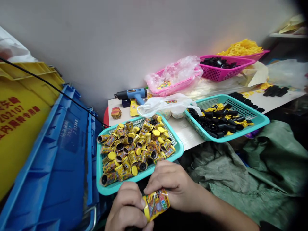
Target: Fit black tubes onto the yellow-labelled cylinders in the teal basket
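Note:
A small tube with a shiny printed yellow label (157,204) is held low in front of me, between both hands. My left hand (128,205) pinches its yellow left end. Fingers of my right hand (172,184) close around its upper side and right end. Just beyond my hands sits a teal basket (106,190) heaped with similar labelled tubes (132,157). Some of these show yellow caps, others dark ends.
A second teal basket (261,121) holds black and yellow parts. Behind are a blue heat gun (136,93), a white plastic bag (154,106) and pink baskets (220,75). Blue crates (55,160) stand at left; green cloth (271,160) lies at right.

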Available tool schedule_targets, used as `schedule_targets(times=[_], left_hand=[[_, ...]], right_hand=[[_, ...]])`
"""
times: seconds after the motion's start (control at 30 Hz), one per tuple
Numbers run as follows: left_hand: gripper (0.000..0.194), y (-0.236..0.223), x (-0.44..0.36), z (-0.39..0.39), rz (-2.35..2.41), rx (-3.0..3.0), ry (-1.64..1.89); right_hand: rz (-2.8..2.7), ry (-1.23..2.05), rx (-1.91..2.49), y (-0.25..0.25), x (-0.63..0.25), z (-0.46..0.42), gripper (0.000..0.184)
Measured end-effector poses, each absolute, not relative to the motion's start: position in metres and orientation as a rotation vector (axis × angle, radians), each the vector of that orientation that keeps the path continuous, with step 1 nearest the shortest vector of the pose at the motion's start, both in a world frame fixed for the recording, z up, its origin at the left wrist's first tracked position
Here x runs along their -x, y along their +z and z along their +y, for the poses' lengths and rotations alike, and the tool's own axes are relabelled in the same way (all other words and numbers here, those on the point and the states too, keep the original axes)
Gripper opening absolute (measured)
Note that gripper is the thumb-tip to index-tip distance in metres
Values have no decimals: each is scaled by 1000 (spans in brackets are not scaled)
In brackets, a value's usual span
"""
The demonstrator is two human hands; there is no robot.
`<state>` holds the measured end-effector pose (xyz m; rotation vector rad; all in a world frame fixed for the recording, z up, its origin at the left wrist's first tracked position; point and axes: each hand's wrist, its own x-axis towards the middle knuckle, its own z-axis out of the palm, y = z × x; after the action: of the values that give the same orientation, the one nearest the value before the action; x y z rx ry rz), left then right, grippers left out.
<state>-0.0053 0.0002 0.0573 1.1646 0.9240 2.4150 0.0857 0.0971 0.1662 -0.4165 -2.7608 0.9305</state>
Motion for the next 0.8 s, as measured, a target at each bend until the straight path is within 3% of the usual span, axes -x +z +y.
schedule_targets(times=[0.13,0.3,0.6,0.7,0.8], left_hand=[[12,52,2,-2,967,-1087,2388],[31,44,1,0,1018,-1178,2393],[43,43,-4,-4,865,-995,2323],[43,41,-8,-5,876,-889,2344],[41,41,-11,-5,900,-745,2363]], right_hand=[[-2790,873,379,167,-85,99,6],[-2862,848,392,170,-85,100,10],[-2787,1466,731,179,-89,109,24],[-2645,1897,743,178,-96,115,42],[-2356,2169,797,166,-104,111,82]])
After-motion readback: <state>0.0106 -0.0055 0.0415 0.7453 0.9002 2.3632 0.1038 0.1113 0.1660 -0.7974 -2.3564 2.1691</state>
